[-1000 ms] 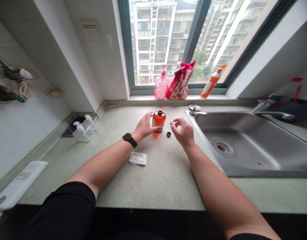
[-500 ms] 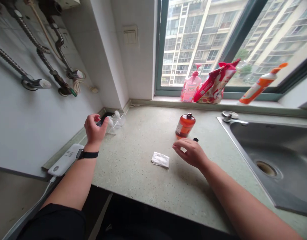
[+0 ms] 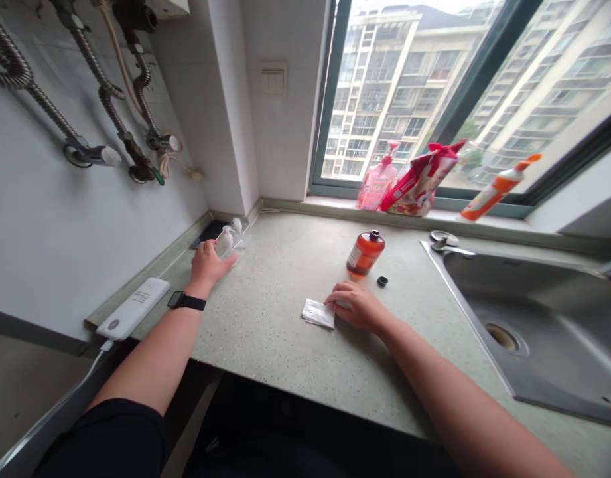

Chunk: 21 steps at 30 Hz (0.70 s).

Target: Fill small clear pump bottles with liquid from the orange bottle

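My left hand point(image 3: 209, 269) is open at the left of the counter, thumb and fingers spread at the near side of a clear plastic holder. In it stand two small clear, whitish bottles point(image 3: 227, 238); whether my fingers touch them I cannot tell. My right hand point(image 3: 357, 307) rests low over the counter, fingers loosely curved and apart, the fingertips at the right edge of a folded white tissue point(image 3: 317, 314). Just behind this hand stands an uncapped amber bottle point(image 3: 365, 255) with a white label. Its black cap point(image 3: 382, 281) lies to the right of the bottle.
A white power strip point(image 3: 133, 309) with a cable lies at the left edge, and a dark flat object point(image 3: 210, 230) in the back corner. A steel sink point(image 3: 484, 358) is at the right. A pink pump bottle point(image 3: 377, 186), red bag point(image 3: 419, 182) and orange-white bottle point(image 3: 494, 196) stand on the sill.
My right hand has moved left and down to the tissue, uncovering the black cap. My left hand has shifted right, closer to the clear holder, with its fingers lowered. The view has tilted slightly.
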Motion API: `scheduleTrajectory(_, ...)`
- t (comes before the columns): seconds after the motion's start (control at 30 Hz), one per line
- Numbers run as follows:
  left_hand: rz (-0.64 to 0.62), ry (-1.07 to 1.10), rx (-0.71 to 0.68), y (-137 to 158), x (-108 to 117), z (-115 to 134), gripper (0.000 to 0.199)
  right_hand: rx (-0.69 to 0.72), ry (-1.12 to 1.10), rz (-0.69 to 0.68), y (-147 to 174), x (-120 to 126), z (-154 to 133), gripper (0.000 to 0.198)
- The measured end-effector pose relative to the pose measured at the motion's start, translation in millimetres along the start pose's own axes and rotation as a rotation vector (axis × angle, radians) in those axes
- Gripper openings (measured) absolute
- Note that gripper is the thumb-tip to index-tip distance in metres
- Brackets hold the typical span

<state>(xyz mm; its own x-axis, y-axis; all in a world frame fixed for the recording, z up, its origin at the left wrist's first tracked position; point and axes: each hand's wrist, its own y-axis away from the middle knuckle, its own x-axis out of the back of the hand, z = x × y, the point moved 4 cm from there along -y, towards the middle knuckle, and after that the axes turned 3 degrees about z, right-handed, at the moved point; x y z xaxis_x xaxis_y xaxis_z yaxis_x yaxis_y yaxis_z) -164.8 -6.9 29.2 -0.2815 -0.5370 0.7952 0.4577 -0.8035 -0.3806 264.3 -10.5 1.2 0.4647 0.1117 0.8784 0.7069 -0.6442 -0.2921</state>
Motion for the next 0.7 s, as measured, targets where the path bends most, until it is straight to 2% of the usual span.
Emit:
scheduleTrajectory(0.1,0.001,0.142,-0.136,5,4,21,0.059,-0.039,-0.023,0.1,0,3,1,0.025)
scheduleTrajectory(0.2,-0.059,0.352,-0.339,12,-3,60,0.061,-0.112,-0.091,0.261,-5,12,3,0.029)
scheduleTrajectory(0.27,-0.157,0.522,-0.435,18,-16,90,0.061,-0.175,-0.166,0.366,-13,19,4,0.032)
scheduleTrajectory(0.43,-0.349,0.675,-0.576,39,-59,154,0.065,-0.29,-0.357,0.618,-41,27,4,0.049)
scheduleTrajectory(0.53,-0.407,0.724,-0.629,54,-75,172,0.062,-0.327,-0.377,0.67,-50,21,6,0.052)
scheduleTrajectory(0.7,-0.495,0.712,-0.736,68,-82,176,0.062,-0.333,-0.391,0.679,-49,10,9,0.037)
